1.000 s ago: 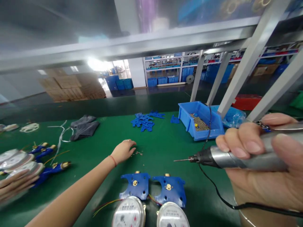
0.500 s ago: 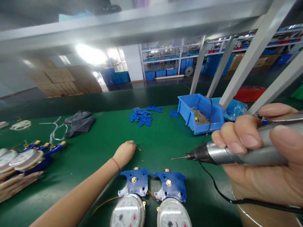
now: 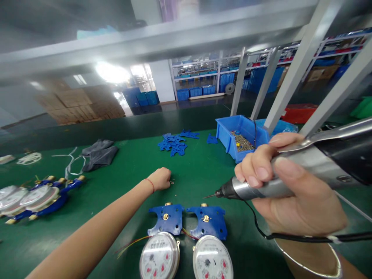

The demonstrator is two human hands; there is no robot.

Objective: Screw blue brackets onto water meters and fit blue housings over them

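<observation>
My right hand (image 3: pixel 287 193) grips a silver electric screwdriver (image 3: pixel 290 174), its thin bit pointing left above the green table (image 3: pixel 116 201). My left hand (image 3: pixel 159 179) reaches forward with fingers curled into a pinch over tiny screws (image 3: pixel 172 181) lying on the table; what it holds is too small to see. Just in front of me lie two water meter units with white dials (image 3: pixel 159 257) (image 3: pixel 212 260) and blue plates (image 3: pixel 166 219) (image 3: pixel 207 221) with brass fittings.
A blue bin (image 3: pixel 241 137) with small screws stands at the back right, beside slanted metal frame posts (image 3: pixel 287 77). Loose blue plates (image 3: pixel 174 142) lie mid-table, dark cloth (image 3: pixel 99 155) further left, and several finished meters (image 3: pixel 31 197) at the far left.
My left hand has closed from flat-spread to a pinch at the screws. The screwdriver hand has moved left and closer. Another person's fingers at the lower left have gone from view.
</observation>
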